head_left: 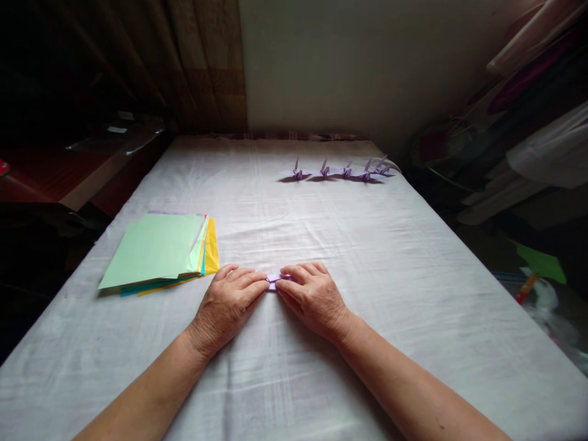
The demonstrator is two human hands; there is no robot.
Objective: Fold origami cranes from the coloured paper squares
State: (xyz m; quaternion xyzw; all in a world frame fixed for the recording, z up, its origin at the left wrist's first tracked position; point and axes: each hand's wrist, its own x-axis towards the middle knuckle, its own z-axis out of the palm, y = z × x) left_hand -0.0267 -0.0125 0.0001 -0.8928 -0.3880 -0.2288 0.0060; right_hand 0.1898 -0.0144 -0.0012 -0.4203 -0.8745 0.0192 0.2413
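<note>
Your left hand [229, 303] and right hand [315, 300] both touch the folded purple paper [272, 283] between them; its visible part runs crosswise, parallel to the cloth-covered table's [390, 263] far edge. Whether your fingers pinch or merely press, I can't tell.

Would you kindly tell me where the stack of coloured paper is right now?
In the head view, the stack of coloured paper lies on the pale cloth at left, beyond and to the left of the left hand.
</note>
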